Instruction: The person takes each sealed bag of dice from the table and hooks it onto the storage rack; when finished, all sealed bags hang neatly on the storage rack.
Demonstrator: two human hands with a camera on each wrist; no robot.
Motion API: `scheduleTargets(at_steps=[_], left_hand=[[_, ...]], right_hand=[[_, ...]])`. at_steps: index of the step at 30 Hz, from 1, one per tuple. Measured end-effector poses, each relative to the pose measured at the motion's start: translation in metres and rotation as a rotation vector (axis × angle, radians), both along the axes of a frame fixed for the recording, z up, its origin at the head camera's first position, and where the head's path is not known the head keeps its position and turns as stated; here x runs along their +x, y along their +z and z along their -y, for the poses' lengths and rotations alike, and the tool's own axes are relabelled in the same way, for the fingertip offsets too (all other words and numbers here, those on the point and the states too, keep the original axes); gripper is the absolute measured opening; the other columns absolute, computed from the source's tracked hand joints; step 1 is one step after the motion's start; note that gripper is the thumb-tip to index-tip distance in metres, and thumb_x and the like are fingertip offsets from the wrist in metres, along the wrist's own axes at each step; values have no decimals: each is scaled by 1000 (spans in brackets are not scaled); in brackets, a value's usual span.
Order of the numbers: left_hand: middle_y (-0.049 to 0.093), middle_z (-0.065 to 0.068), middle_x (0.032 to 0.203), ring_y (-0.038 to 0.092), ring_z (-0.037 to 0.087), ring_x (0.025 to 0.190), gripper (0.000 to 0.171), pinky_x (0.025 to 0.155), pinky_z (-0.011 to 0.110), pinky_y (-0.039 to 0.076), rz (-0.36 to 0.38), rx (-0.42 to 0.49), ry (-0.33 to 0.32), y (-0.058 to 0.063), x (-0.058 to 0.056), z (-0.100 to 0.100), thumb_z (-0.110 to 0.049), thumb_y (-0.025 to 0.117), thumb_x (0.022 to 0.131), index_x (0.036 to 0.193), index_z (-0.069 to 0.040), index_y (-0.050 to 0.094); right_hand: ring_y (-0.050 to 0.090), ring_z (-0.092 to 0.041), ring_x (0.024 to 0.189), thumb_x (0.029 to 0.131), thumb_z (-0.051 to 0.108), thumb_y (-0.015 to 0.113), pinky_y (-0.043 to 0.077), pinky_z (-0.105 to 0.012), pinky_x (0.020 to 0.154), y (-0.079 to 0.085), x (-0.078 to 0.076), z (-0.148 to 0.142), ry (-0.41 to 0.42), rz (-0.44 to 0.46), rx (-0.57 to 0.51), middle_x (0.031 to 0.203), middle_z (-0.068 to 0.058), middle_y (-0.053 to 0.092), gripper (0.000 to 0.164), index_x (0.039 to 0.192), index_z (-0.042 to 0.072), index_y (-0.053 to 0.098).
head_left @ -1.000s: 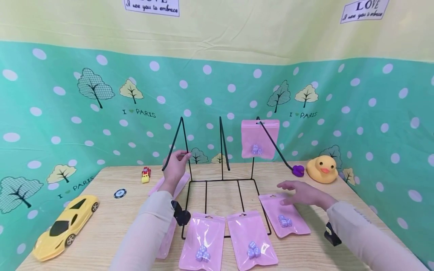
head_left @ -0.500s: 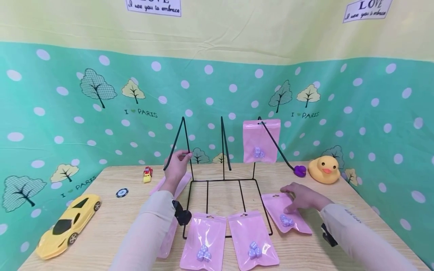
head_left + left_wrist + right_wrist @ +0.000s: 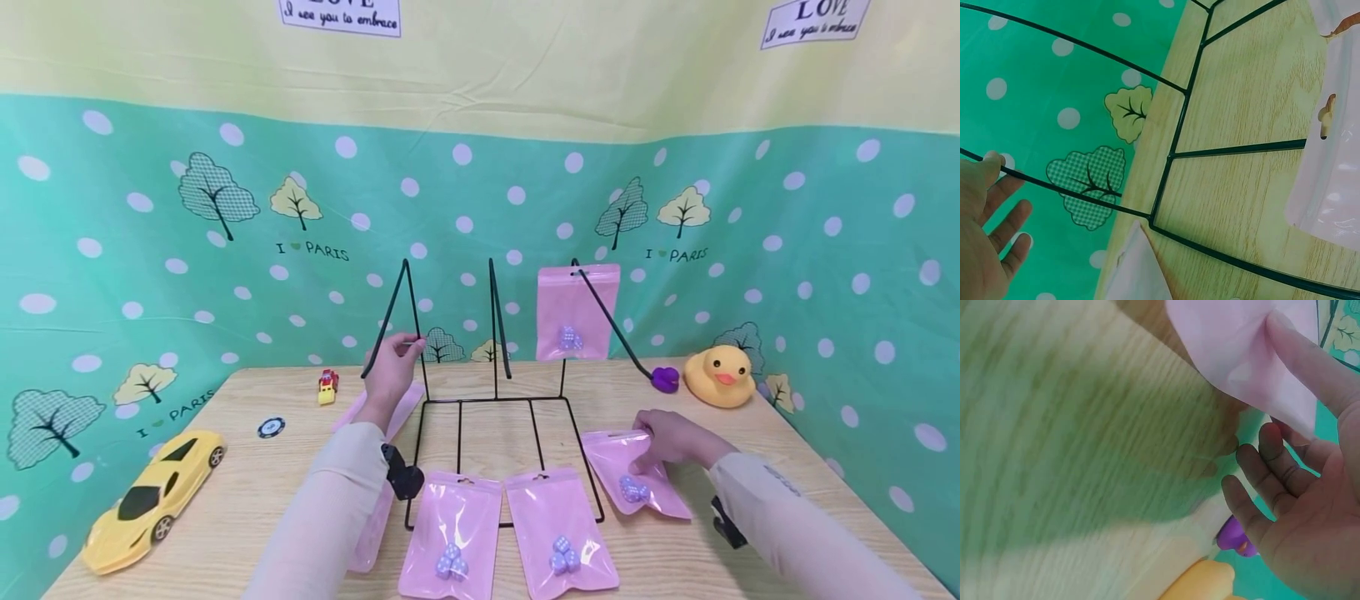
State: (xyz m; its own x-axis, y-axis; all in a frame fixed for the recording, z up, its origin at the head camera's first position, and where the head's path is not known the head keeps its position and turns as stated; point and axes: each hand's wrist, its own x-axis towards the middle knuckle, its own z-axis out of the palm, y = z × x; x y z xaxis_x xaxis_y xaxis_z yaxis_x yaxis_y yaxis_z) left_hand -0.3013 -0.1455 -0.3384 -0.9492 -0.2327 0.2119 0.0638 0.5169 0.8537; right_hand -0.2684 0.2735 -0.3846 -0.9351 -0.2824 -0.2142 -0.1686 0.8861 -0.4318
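My left hand (image 3: pixel 390 367) pinches the left upright of a black wire rack (image 3: pixel 495 400) between thumb and forefinger; in the left wrist view the thumb lies over the wire and the other fingers hang loose. On the right, my right hand (image 3: pixel 675 437) pinches the upper edge of a pink zip bag (image 3: pixel 609 457) with lilac dice (image 3: pixel 634 489) inside. The right wrist view shows the thumb pressing a crease into that bag (image 3: pixel 1241 356), its forefinger partly hidden behind. Another pink dice bag (image 3: pixel 577 308) hangs from the rack's right hook.
Two pink dice bags, the left one (image 3: pixel 459 521) and the right one (image 3: pixel 551 512), lie across the rack's front. My left arm partly covers another pink bag (image 3: pixel 375 525). Around stand a yellow toy car (image 3: pixel 153 500), poker chip (image 3: pixel 272 427), small red-yellow toy (image 3: pixel 327 387), purple toy (image 3: pixel 664 380) and duck (image 3: pixel 718 377).
My right hand has come down onto the right bag and taken hold of its top edge, which now bends up. The left hand keeps its hold on the rack.
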Motion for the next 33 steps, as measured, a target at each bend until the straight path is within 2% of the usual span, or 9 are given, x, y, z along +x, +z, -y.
scheduleTargets(at_steps=[5,11,18,25,30,33], left_hand=[[72,14,115,62,31,110,29,88,45,47,-1,-5,3,0,0,-2,-28,60,105,124,-10,71],[72,13,115,63,31,110,28,88,46,47,3,-6,4,-1,-1,-3,-28,61,104,124,-11,72],[72,14,116,62,31,111,29,89,46,47,5,-1,-4,-1,0,0,-29,61,104,124,-11,72],[72,13,115,62,32,111,29,88,45,46,4,1,-6,-1,0,1,-29,61,104,123,-11,72],[71,14,117,61,32,112,29,88,46,46,8,6,-20,-1,1,2,-29,61,104,124,-11,71],[71,15,118,61,32,113,29,89,46,46,10,9,-24,-1,0,2,-29,60,105,125,-11,71]], right_hand=[[56,-22,81,73,21,90,51,-39,76,-6,2,-6,-48,8,-48,87,-5,61,44,98,5,58],[56,-21,80,76,19,88,49,-37,74,-8,5,-19,-13,-21,-177,86,-4,60,40,97,5,57],[57,-23,84,84,17,82,46,-36,76,3,8,-29,15,-9,-354,90,-6,63,35,103,2,56],[63,-23,91,90,14,77,55,-37,77,7,9,-39,-2,51,-470,101,-10,66,39,118,-4,57],[67,-24,92,94,9,71,59,-36,77,11,10,-43,6,62,-527,104,-14,69,34,118,-11,59],[69,-23,94,95,11,71,60,-36,78,14,11,-42,-7,47,-525,105,-14,72,32,117,-11,63]])
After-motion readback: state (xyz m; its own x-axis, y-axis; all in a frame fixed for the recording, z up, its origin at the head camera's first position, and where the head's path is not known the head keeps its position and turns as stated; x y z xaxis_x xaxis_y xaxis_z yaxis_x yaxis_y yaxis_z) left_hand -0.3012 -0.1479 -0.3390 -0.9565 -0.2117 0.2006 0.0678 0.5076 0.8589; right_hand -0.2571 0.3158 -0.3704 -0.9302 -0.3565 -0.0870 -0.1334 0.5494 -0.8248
